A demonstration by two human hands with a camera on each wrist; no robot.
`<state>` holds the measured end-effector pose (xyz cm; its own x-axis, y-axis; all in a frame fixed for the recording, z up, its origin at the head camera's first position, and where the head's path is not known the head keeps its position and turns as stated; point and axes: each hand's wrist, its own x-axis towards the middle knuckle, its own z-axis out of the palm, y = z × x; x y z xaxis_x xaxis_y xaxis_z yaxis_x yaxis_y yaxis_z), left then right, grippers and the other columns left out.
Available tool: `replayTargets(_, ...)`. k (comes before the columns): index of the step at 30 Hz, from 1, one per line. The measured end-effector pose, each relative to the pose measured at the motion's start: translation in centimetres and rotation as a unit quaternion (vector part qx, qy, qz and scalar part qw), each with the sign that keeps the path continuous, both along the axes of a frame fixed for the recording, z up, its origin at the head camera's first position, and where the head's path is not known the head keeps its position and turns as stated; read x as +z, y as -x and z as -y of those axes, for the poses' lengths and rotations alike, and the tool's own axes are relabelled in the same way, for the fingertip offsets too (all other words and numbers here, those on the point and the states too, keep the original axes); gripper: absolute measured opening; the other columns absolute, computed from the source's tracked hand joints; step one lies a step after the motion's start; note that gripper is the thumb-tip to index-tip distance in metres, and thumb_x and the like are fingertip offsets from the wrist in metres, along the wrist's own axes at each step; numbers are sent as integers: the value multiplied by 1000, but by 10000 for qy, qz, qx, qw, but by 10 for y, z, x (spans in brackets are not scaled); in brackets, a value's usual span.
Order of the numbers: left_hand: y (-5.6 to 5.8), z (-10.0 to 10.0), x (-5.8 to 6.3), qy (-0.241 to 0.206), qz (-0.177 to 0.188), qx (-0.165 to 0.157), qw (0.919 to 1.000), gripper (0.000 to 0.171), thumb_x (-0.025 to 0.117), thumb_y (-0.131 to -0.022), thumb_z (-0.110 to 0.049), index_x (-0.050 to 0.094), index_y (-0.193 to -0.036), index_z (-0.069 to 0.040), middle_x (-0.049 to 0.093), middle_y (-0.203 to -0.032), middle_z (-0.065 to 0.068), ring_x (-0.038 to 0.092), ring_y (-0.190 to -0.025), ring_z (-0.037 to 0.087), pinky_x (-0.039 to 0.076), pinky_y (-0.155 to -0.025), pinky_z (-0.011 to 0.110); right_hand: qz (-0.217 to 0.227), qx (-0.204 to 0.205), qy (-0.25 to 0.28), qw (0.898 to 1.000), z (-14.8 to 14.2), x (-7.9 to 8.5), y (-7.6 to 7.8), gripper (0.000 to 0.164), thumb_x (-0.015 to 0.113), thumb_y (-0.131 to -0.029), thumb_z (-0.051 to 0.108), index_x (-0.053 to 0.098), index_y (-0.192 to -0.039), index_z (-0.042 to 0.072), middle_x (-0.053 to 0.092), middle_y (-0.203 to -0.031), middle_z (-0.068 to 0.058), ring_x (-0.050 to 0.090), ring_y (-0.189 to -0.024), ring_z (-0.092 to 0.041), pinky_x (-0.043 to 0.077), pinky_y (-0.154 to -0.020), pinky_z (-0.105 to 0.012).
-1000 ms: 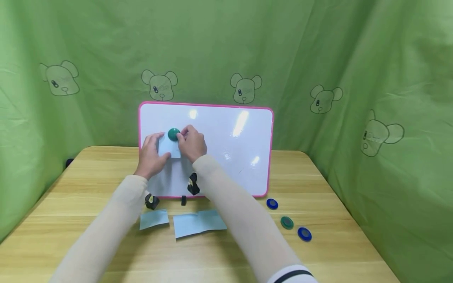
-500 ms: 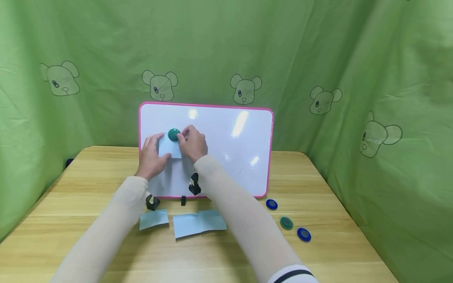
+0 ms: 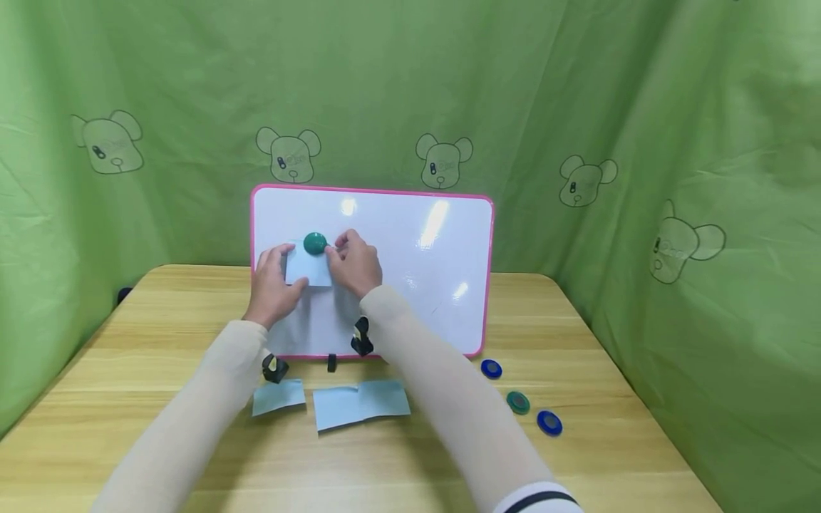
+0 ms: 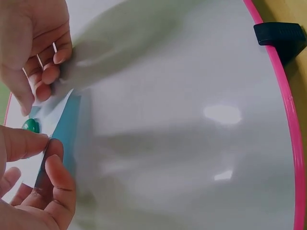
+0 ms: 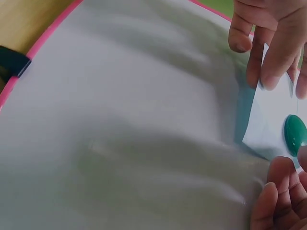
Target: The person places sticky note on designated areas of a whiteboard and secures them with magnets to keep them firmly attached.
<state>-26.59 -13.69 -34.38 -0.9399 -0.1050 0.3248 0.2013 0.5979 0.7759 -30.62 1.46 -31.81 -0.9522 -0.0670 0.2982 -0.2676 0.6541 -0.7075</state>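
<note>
Domed green magnet (image 3: 315, 244) high on pale-blue paper (image 3: 308, 271), lower edge off whiteboard (image 3: 420, 285).

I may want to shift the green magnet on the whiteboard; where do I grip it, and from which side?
Pinch the green magnet by its rim, probably best with the right hand, coming from the right. Its smooth domed face offers little to hold, but it stands out from the light blue paper. The left hand pinches the paper's left part, crowding that side.
</note>
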Motion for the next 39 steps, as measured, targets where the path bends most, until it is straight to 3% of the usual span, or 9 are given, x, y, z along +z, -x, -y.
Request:
replayTargets(10, -8, 4, -1, -32, -31, -111, 9999, 66, 66, -88, -13, 36, -145, -3, 31, -148, 23, 34, -133, 40, 31, -108, 58, 105, 26, 165, 9998, -21, -3, -5, 20, 57, -97, 33, 55, -104, 15, 60, -76, 1, 55, -71, -16, 46, -64, -28)
replayTargets(19, -24, 12, -8, -398, 96, -205, 9990, 70, 65, -89, -12, 29, -149, -8, 37, -141, 23, 57, -108, 40, 50, -91, 52, 87, -65, 166, 9998, -43, -9, -10, 21, 57, -97, 33, 54, -106, 15, 59, -76, -2, 56, -71, -17, 48, -63, -30)
replayTargets(27, -36, 22, -17, -469, 233, -258, 9983, 71, 65, -90, -10, 27, -150, -8, 36, -142, 23, 57, -110, 39, 51, -90, 50, -184, -139, 188, 9996, -71, -16, -15, 19, 59, -96, 29, 55, -103, 13, 60, -76, -3, 56, -67, -20, 47, -59, -31)
replayTargets(39, -59, 35, -40, -336, 352, -355, 9982, 71, 65, -89, -9, 28, -149, -5, 37, -140, 25, 57, -106, 36, 53, -86, 49, -101, -358, 228, 9990, -113, -32, -29, 18, 61, -94, 26, 57, -103, 12, 65, -83, -6, 61, -72, -21, 51, -62, -34)
